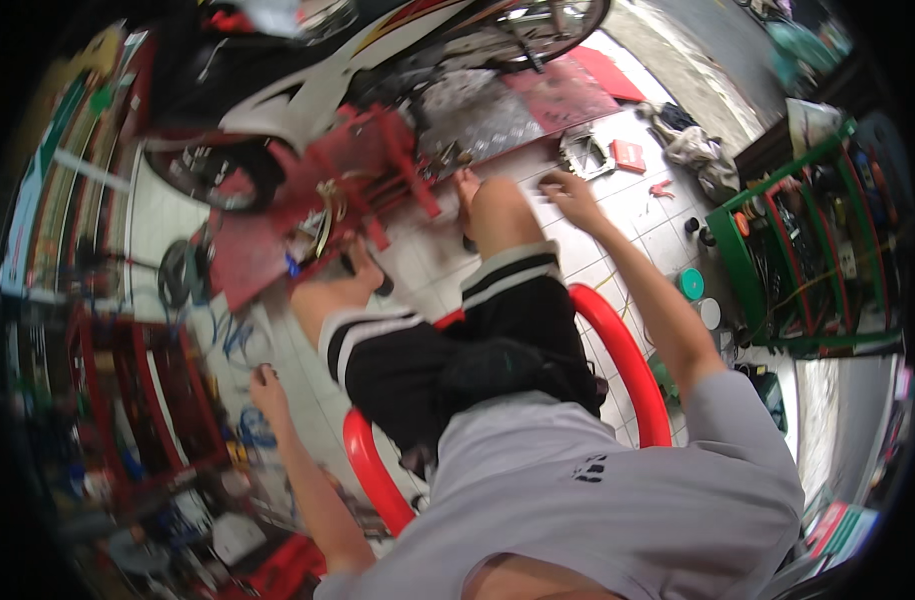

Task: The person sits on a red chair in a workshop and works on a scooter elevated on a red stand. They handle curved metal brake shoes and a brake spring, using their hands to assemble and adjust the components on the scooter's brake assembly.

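Note:
I am sitting in a red plastic armchair (621, 362) before a white and black motorbike (313, 95) on a low red work platform (253, 262). My right hand (575, 200) hovers beyond my right knee, its fingers loosely apart with nothing seen in them. Closest to it are a metal frame-like part (584, 155) and a small red box (629, 155) on the floor. Down by my left side hangs my left hand (269, 396), near blue coiled hose (257, 428). Its fingers look bent but are blurred, and a dark patch at their tips cannot be made out.
A green rack of tools (793, 240) stands on the right, with a green-lidded tub (690, 284) and red-handled pliers (661, 189) on the tiles nearby. At left is a red shelf cart (148, 400). Dark rags (693, 140) lie near the curb.

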Available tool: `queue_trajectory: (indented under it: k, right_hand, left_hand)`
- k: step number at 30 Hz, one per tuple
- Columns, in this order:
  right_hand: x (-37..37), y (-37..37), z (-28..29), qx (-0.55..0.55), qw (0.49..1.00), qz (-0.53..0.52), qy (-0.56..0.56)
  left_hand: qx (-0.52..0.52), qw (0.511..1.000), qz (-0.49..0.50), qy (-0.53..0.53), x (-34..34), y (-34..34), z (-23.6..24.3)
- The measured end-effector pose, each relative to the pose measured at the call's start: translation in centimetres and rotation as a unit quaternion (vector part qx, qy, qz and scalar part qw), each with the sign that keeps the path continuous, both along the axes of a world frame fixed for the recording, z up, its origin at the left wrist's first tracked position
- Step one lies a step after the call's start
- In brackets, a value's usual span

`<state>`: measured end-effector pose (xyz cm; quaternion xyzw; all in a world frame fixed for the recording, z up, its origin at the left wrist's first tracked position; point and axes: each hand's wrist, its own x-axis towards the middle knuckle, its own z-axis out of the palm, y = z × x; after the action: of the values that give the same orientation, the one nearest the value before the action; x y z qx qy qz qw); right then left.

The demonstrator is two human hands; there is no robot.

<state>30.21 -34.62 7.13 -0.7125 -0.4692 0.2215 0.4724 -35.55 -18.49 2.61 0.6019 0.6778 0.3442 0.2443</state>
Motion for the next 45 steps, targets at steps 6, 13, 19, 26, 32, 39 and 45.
queue_trajectory:
  k: [6, 13, 19, 26, 32, 39, 45]
  right_hand:
    - [-0.8, -18.7, -0.7, -0.121, 0.983, -0.140, -0.010]
    - [-6.0, -20.3, -2.0, -0.128, 0.985, -0.097, 0.064]
    - [-8.3, -17.3, 2.1, -0.202, 0.967, -0.105, -0.114]
    - [-8.4, -16.8, 4.1, -0.305, 0.938, -0.089, -0.140]
    - [-8.5, -16.9, 5.3, -0.357, 0.921, -0.104, -0.115]
    - [-8.9, -16.6, 6.9, -0.391, 0.903, -0.128, -0.124]
    - [-9.5, -13.4, 9.7, -0.525, 0.789, -0.318, -0.012]
  left_hand:
    - [-0.277, 0.947, 0.099, -0.131, -2.9, -15.8, -4.6]
    - [-0.222, 0.929, 0.136, -0.261, 1.2, -20.4, -3.1]
    - [-0.183, 0.973, 0.100, -0.101, 4.7, -19.0, 2.3]
    - [-0.289, 0.941, -0.022, 0.173, 11.4, -18.8, 9.1]
    - [-0.283, 0.933, -0.193, 0.112, 20.8, -9.5, 12.0]
    - [-0.331, 0.908, -0.256, 0.008, 29.6, -0.6, 8.3]
    - [-0.474, 0.856, -0.202, -0.031, 29.1, 3.7, 10.2]
